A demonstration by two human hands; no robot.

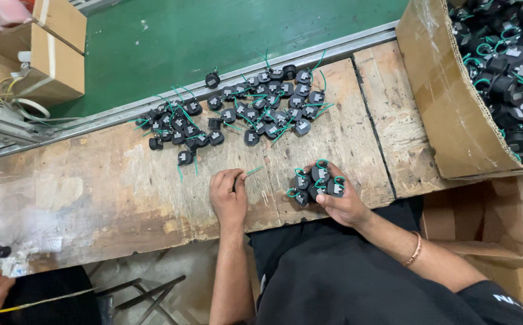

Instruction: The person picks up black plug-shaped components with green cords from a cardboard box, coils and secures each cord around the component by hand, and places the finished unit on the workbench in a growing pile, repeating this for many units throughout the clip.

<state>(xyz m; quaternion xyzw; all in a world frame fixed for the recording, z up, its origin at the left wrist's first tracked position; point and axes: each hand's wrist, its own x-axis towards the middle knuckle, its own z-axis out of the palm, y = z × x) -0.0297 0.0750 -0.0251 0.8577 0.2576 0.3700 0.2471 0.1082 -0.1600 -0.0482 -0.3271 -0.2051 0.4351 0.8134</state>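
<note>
Head view: brown cardboard box point(448, 102) of black parts beside hands point(339, 195).

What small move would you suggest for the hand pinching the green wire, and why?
Probably draw the left hand sideways toward the right hand: it pinches a green wire, while the cluster of black parts sits gripped apart from it.

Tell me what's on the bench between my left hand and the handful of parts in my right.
Nothing: bare worn wood separates the left hand from the black parts, per the head view.
</note>
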